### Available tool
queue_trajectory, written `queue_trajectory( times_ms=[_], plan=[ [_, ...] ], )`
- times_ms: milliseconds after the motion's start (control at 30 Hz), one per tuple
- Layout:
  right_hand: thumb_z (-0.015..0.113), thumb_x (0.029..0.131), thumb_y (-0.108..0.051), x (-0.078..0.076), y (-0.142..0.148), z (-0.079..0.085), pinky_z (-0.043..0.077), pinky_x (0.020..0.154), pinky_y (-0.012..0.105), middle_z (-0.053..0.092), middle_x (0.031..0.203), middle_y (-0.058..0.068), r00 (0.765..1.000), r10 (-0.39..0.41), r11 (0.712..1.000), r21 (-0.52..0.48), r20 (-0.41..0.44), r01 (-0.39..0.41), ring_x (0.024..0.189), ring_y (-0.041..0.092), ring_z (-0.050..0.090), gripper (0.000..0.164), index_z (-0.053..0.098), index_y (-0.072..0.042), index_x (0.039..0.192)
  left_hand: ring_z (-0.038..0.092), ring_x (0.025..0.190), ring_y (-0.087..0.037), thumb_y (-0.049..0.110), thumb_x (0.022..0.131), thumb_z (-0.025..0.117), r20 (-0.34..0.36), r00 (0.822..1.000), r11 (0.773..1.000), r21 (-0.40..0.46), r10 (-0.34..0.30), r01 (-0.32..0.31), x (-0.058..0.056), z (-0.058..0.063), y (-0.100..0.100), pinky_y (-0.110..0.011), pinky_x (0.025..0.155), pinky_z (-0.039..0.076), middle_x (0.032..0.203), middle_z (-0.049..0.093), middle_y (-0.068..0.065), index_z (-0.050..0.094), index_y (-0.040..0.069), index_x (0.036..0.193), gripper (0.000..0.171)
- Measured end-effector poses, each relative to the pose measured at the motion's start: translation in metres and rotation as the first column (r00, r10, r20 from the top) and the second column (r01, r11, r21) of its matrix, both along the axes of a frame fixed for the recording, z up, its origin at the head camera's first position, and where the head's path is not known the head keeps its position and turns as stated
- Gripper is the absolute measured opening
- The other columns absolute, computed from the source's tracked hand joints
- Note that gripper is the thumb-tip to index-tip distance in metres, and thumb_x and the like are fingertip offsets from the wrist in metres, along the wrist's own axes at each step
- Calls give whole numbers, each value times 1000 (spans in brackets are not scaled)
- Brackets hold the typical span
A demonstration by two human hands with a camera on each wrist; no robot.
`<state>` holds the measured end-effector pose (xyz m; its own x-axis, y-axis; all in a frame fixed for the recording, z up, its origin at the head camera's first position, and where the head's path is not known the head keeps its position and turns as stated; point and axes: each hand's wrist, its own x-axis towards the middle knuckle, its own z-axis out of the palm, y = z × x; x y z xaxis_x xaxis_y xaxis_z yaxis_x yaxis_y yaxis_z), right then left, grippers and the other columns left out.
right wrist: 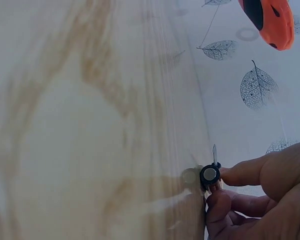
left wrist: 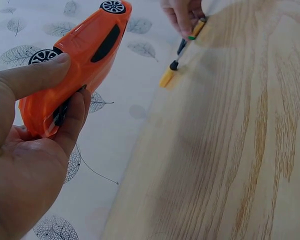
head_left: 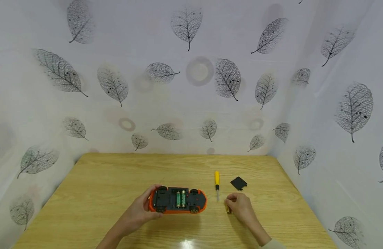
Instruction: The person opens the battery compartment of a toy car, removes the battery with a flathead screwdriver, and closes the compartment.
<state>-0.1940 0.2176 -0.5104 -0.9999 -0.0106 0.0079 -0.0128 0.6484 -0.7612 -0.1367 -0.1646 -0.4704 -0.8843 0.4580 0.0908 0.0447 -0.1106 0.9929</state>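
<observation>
My left hand [head_left: 137,211] grips an orange toy car [left wrist: 77,65] by one end, raised over the table. The car's dark underside [head_left: 163,199] faces the head camera. Two green batteries [head_left: 180,199] lie side by side in its uncovered battery compartment. Low at the table, to the right of the car, my right hand [head_left: 241,207] pinches a gold-coloured battery [head_left: 228,208] between thumb and fingers. In the right wrist view the battery's round silver end [right wrist: 210,174] points at the camera, and the fingers hide much of its length.
A yellow-handled screwdriver [head_left: 217,181] lies between the car and the right hand, its tip toward me. Beyond that hand is a small black battery cover [head_left: 239,183]. The wooden table [head_left: 117,173] meets a leaf-patterned curtain [head_left: 191,103] at the back and sides.
</observation>
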Motion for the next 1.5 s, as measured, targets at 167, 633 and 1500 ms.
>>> queue_trajectory(
  times_ms=[167, 633, 1500],
  plan=[
    [73, 92, -5, 1, 0, 2, 53, 57, 27, 70, 77, 1, 1000, -9, 1000, 10, -16, 9, 67, 13, 62, 9, 75, 2, 96, 55, 130, -38, -8, 88, 75, -10, 1000, 1000, -3, -1, 1, -1, 0, 0, -38, 94, 59, 157, 17, -41, 13, -8, 160, 95],
    [68, 98, -10, 4, 2, 16, 51, 55, 25, 73, 89, 6, 999, -34, 999, -19, -17, 34, 71, 15, 62, 22, 73, 9, 109, 58, 127, -33, -10, 89, 73, -33, 999, 1000, 10, -16, 16, -1, -1, 0, -39, 92, 60, 157, 17, -41, 15, -9, 159, 91],
    [76, 94, -8, 11, -41, 61, 57, 74, 26, 70, 99, -3, 896, 207, 950, -136, -392, -280, 88, 12, 61, 18, 76, -9, 112, 54, 131, -40, -11, 88, 73, -3, 1000, 1000, -5, 4, -4, 0, 2, 4, -39, 94, 59, 158, 16, -41, 16, -8, 159, 91]
  ],
)
